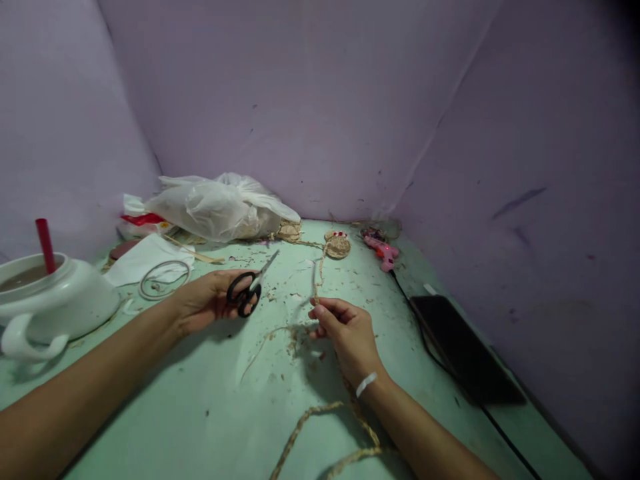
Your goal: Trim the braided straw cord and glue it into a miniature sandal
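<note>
My left hand (207, 301) is closed around the black handles of a pair of scissors (269, 267), whose blades point up and away to the right. Between the thumb and fingers of my right hand (351, 333), a braided straw-coloured cord (321, 270) is pinched. From there the cord runs back towards a round coiled piece (339, 247) with red and white bits beside it. More of the braid (300, 427) lies in loose lengths below my right hand, partly hidden by the wrist. Fibre scraps (293, 343) are scattered between the hands.
At left stands a white mug-like vessel (85, 300) with brown liquid and a red stick (45, 245). Behind are white paper (143, 260), a ring (164, 280) and a plastic bag (215, 210). On the right, a pink glue gun (387, 257), its cable and a phone (465, 347) lie near the wall.
</note>
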A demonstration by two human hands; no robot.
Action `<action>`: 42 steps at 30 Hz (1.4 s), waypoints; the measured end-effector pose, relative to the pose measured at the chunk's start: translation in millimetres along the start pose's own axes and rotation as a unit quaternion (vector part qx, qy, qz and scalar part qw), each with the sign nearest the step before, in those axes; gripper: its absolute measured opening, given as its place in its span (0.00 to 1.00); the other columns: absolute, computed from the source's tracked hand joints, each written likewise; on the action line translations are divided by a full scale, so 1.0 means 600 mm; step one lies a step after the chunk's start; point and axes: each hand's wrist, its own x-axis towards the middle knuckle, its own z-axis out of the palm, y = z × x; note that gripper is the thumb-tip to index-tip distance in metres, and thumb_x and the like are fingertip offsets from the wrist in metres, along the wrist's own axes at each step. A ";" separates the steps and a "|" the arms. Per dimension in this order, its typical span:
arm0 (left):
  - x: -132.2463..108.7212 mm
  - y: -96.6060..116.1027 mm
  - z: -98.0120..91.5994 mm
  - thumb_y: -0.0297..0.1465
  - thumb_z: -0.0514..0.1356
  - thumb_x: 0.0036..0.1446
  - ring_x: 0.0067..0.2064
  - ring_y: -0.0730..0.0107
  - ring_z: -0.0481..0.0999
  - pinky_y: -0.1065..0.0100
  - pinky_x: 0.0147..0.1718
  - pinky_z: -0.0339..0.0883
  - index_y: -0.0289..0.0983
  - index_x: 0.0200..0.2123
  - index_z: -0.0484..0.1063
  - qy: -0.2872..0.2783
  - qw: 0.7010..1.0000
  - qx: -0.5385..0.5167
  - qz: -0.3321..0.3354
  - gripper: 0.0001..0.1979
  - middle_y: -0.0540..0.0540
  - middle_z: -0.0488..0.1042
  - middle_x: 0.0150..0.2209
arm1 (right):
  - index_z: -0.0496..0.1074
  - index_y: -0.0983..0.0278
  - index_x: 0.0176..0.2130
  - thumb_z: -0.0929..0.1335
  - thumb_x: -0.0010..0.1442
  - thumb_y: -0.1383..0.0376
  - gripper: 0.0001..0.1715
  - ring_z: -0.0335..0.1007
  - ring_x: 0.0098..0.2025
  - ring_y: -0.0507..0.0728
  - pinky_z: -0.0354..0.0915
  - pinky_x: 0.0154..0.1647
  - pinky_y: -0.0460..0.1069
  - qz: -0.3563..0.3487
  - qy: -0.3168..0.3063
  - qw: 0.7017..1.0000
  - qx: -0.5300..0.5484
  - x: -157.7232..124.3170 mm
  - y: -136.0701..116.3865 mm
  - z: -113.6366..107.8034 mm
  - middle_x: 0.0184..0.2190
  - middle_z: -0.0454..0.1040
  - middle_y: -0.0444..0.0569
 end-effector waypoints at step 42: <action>-0.031 -0.048 0.063 0.23 0.47 0.50 0.32 0.67 0.72 0.70 0.29 0.61 0.39 0.48 0.63 -0.023 0.725 0.622 0.294 0.21 0.47 0.73 0.32 | 0.73 0.67 0.22 0.70 0.40 0.66 0.05 0.61 0.15 0.48 0.62 0.16 0.43 -0.013 0.037 0.996 -0.078 -0.009 -0.022 0.003 0.14 0.70 0.42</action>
